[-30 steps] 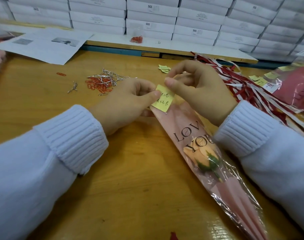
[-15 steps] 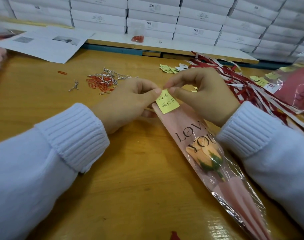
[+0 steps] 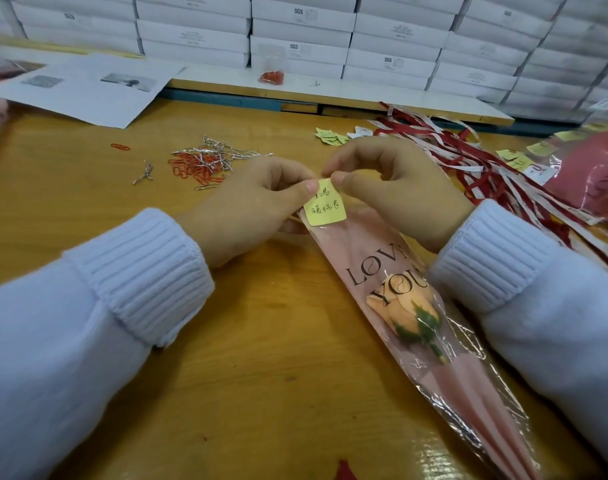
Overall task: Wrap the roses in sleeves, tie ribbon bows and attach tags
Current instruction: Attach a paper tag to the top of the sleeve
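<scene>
10 o'clock: printed white paper sheet [image 3: 88, 88] on the wooden table [image 3: 261, 375]. 11 o'clock: pile of red and silver paper clips [image 3: 202, 164]. Centre: left hand [image 3: 250, 206], thumb and forefinger closed in a pinch on the top-left edge of the small yellow handwritten tag [image 3: 325, 207]. Tag sits at the top end of the pink plastic sleeve [image 3: 375, 258], which holds a peach rose [image 3: 399, 311] and runs toward 5 o'clock. The right hand [image 3: 396, 188] pinches the tag's top-right corner the same way. 2 o'clock: red and white ribbon strips [image 3: 468, 157].
</scene>
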